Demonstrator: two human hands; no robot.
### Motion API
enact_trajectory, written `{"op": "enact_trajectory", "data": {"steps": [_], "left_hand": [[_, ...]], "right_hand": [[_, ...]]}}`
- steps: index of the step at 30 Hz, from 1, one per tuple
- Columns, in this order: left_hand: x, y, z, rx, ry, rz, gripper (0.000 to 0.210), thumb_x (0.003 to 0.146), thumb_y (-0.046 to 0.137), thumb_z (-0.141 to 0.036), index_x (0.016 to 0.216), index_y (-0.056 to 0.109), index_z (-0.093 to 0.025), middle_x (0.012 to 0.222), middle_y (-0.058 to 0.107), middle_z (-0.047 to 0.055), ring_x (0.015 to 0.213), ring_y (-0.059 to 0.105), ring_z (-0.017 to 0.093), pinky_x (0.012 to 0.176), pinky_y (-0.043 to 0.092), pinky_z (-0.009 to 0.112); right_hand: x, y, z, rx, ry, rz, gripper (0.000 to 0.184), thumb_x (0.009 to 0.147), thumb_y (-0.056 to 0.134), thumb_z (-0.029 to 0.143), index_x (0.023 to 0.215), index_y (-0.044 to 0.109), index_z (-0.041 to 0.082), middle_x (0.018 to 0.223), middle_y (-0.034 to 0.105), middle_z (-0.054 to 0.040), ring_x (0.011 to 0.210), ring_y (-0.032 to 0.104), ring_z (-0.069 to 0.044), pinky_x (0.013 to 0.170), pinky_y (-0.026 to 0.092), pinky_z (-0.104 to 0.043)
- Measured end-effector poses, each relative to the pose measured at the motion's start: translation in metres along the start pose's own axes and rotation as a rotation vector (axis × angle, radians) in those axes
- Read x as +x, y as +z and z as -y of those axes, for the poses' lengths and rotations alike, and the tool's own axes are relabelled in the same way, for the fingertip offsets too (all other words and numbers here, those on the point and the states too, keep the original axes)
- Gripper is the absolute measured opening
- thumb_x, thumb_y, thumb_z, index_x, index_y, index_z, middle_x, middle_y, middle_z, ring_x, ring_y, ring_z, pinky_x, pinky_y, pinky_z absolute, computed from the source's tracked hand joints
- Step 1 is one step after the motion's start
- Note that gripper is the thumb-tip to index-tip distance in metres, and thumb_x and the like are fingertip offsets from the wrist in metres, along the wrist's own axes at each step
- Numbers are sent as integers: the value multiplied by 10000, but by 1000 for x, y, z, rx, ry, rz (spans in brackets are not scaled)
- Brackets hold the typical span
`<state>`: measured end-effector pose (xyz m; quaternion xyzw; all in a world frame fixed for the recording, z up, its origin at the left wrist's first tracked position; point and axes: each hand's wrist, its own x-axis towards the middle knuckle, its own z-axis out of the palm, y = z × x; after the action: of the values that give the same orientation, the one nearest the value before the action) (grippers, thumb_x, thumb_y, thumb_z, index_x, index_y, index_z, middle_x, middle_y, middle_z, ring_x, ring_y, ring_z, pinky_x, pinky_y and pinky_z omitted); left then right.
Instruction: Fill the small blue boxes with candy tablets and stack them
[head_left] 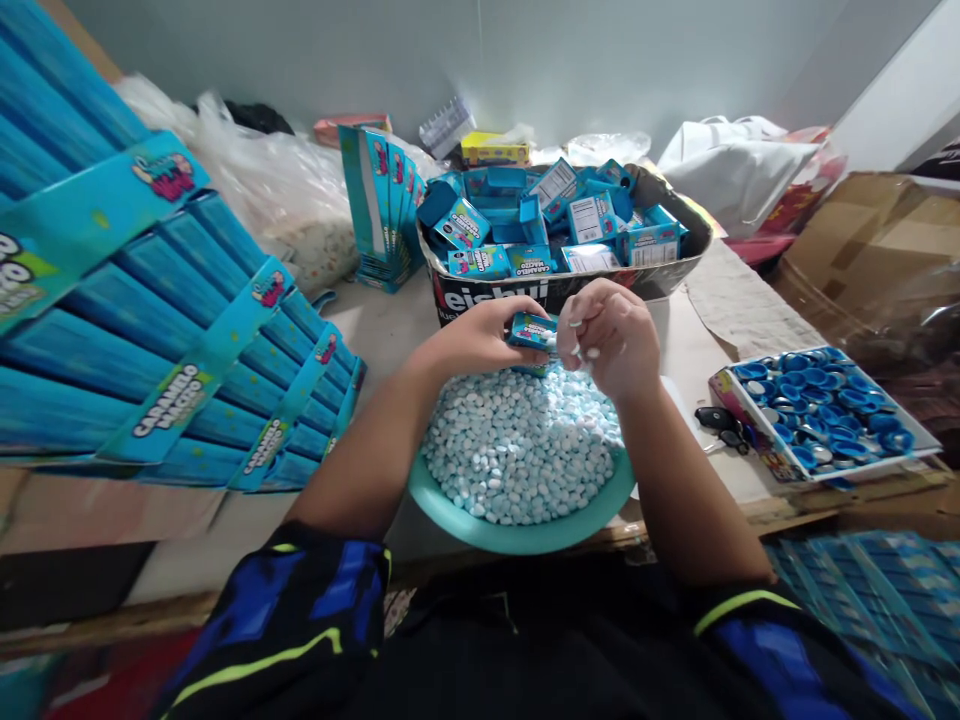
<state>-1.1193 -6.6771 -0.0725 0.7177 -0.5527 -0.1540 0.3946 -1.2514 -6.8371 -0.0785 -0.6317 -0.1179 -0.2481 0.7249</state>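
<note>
My left hand (480, 338) is closed around a small blue candy box (531, 328), held tilted on its side above the bowl. My right hand (621, 340) is curled at the box's right end, with a few white candies between its fingers and thumb. Beneath both hands sits a turquoise bowl (517, 537), heaped with small white and pale blue candies (525, 450). Just behind the hands, a dark carton (566, 285) holds many blue candy boxes (536, 215) lying every which way. My right fingers partly hide the end of the held box.
Stacked blue display cartons (187, 380) rise on the left, and folded blue cartons (386, 205) stand behind. On the right are a tray (780, 455) of blue scoop-like pieces, dark keys (724, 425) and a brown cardboard box (862, 250). Plastic bags (277, 180) lie farther back.
</note>
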Motion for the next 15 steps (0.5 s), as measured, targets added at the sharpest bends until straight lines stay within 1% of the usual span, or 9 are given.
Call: {"op": "enact_trajectory", "data": {"steps": [2,4,6,8,10,12,15], "left_hand": [[0,-1,0,-9,6,4,496,803,860,-446,1199,705,-191,1161,767,64,1054,715,255,919,525,352],[0,-1,0,-9,-3,5,485,805,856,-445,1189,707,-189,1145,767,59,1044,711,253,909,520,348],[-1,-2,-1,-4,-16,10,475,808,853,-459,1171,709,-188,1125,761,53,1040,705,255,895,515,343],[-1,-4,-2,-3,-28,20,479,809,852,-482,1157,705,-187,1105,754,50,1036,701,259,872,509,339],[-2,-5,-3,-9,-28,29,482,813,846,-496,1155,701,-189,1105,748,48,1045,696,264,874,507,342],[-2,-6,-2,-17,-22,29,480,812,845,-495,1160,700,-198,1127,746,47,1058,691,265,900,506,349],[-2,-7,-1,-27,-24,33,487,804,847,-484,1173,700,-202,1145,747,50,1035,691,256,903,510,350]], "right_hand": [[0,-1,0,-3,-5,30,515,897,590,757,825,591,248,622,586,24,506,575,-138,483,461,-293],[0,-1,0,-33,-17,34,571,889,567,806,786,602,245,650,603,-2,627,653,-180,606,552,-347],[-1,-1,0,-85,-36,36,634,889,519,850,721,605,244,698,628,-34,757,699,-221,743,598,-417],[-1,-2,0,-132,-76,60,653,917,487,839,686,630,245,794,674,-63,872,717,-245,862,600,-468],[-2,-4,0,-177,-128,85,626,965,473,784,714,686,252,917,714,-76,973,718,-252,957,579,-487],[-2,-6,0,-250,-160,74,590,1016,443,723,794,740,264,1013,732,-78,1050,709,-246,1011,557,-478],[-2,-9,0,-428,-138,77,485,1054,459,617,956,789,275,1099,736,-80,1113,689,-238,1029,539,-453]]}}
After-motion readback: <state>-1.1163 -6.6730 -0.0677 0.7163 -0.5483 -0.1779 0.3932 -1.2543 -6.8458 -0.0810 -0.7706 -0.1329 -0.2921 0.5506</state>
